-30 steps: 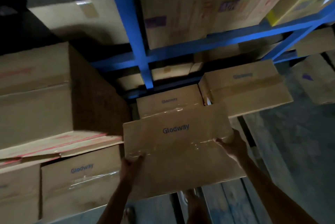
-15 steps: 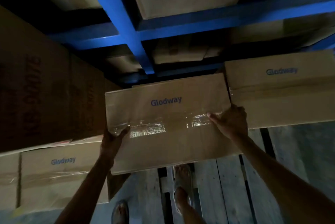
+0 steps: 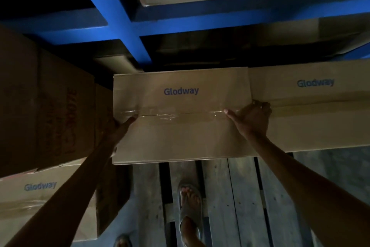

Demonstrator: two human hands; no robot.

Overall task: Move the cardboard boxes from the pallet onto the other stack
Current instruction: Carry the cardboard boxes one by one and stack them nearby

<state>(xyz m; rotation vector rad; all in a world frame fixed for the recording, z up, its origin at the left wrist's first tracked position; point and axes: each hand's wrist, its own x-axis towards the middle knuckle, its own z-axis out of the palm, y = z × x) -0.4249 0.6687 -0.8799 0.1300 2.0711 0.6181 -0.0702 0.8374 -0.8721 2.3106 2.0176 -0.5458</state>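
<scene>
Nearest, a sandalled foot (image 3: 189,204) stands on the bare pallet (image 3: 242,196) slats. Above them, the left hand (image 3: 120,126) and right hand (image 3: 253,117) clasp the box (image 3: 181,132) by its sides, its right edge touching another box (image 3: 312,110), under a blue rack (image 3: 128,32).

Left hand (image 3: 120,124) and right hand (image 3: 252,116) grip a taped Glodway box (image 3: 180,136) above the pallet (image 3: 220,196).

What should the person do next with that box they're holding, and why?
Probably release it. The held box looks level, flush against the neighbouring box, with the left hand and right hand on its ends, so it seems placed.
</scene>
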